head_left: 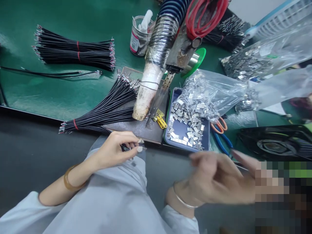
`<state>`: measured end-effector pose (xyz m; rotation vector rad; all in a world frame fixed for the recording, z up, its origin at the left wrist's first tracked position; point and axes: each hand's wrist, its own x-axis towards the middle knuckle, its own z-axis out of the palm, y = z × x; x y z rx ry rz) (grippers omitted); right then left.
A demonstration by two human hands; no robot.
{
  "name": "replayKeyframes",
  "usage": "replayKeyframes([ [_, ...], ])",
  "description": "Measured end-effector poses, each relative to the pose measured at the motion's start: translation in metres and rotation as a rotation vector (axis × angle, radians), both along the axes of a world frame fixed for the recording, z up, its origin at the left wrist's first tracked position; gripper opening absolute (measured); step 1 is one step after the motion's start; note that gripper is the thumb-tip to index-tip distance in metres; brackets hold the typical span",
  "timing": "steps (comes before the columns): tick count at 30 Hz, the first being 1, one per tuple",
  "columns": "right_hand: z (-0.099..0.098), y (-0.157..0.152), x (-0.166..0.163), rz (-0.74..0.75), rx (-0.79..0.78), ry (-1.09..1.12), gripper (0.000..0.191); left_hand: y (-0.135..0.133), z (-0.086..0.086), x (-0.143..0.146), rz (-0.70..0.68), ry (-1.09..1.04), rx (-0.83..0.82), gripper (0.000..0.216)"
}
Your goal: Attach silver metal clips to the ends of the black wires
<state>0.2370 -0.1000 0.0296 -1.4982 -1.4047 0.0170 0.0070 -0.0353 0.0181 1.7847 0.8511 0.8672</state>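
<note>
Currently, one dark piece is pinched in the curled fingers of the left hand, in front of one fan of black cables on the counter. The right hand is blurred; whether anything is gripped cannot be told. Uncounted metal connectors are held in one tray.

The head view looks forward and down, close above left hand and right hand, table across upper frame.
</note>
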Motion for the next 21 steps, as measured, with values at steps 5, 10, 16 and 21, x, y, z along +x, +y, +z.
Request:
replayKeyframes([
  [5, 0.005, 0.043, 0.029, -0.078, -0.261, -0.240, 0.017, 0.014, -0.008, -0.001, 0.281, 0.056, 0.380, 0.016],
  [10, -0.007, 0.087, 0.054, -0.039, -0.431, -0.331, 0.017, 0.035, -0.017, 0.012, 0.334, 0.538, 0.760, 0.024],
  [16, 0.012, 0.093, 0.057, 0.135, -0.626, -0.388, 0.012, 0.030, -0.025, 0.009, 0.275, 0.477, 0.807, 0.030],
  [21, 0.018, 0.087, 0.049, 0.177, -0.719, -0.329, 0.013, 0.020, -0.028, 0.002, 0.308, 0.310, 0.802, 0.023],
])
